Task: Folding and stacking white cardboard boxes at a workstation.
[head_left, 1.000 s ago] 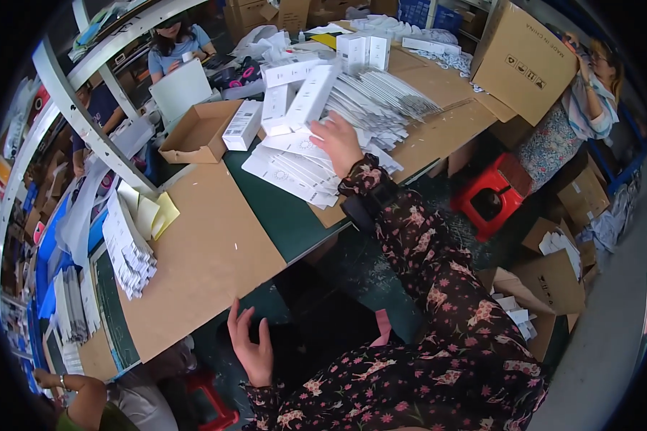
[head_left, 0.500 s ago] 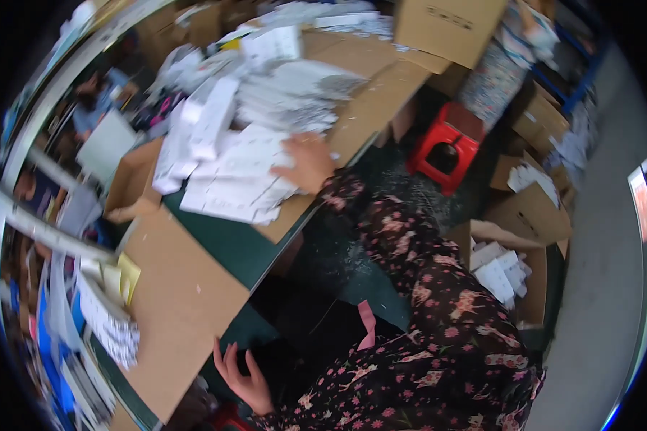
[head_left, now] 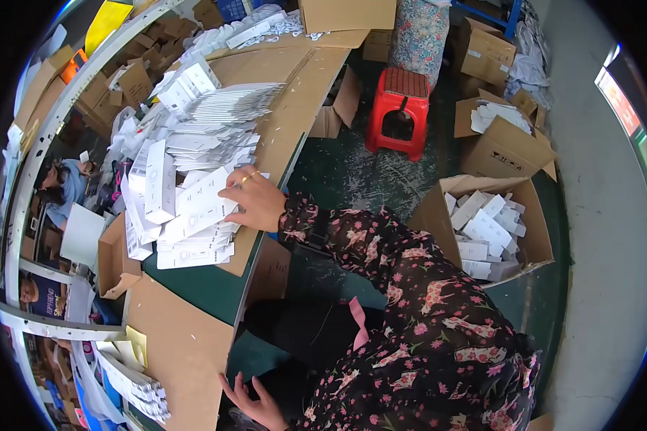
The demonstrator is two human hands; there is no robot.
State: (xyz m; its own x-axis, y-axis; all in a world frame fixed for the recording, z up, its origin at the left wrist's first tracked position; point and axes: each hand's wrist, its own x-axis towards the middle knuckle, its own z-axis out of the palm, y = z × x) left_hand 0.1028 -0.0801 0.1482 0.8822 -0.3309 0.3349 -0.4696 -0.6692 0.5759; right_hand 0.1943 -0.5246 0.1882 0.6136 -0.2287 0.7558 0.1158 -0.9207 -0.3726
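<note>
Currently the right hand (head_left: 255, 201) lies flat on a stack of white flat cartons (head_left: 194, 226), fingers spread and pressed down on the top carton, not pinching it. A ring shows on one finger. That stack sits on the workbench (head_left: 295, 108), at its near edge, partly over a green mat (head_left: 201, 287). Just left of the stack stand upright white boxes (head_left: 158, 179), leaning against each other. Beyond the stack, farther along the workbench, lies a fanned row of more white cartons (head_left: 223, 108). A small open brown box (head_left: 115, 255) rests at the left of the stack, touching the green mat.

The left hand (head_left: 255, 402) is low, below the workbench edge, fingers spread open, holding nothing visible; what it touches I cannot tell. Both arms wear a dark floral sleeve (head_left: 424, 302).

Right of the workbench, on the floor, an open cardboard box (head_left: 535, 237) holds loose white packets. A red stool (head_left: 399, 108) stands on the floor beyond the workbench corner. Left of the workbench, behind a white rail (head_left: 43, 151), another person (head_left: 61, 187) in blue sits.
</note>
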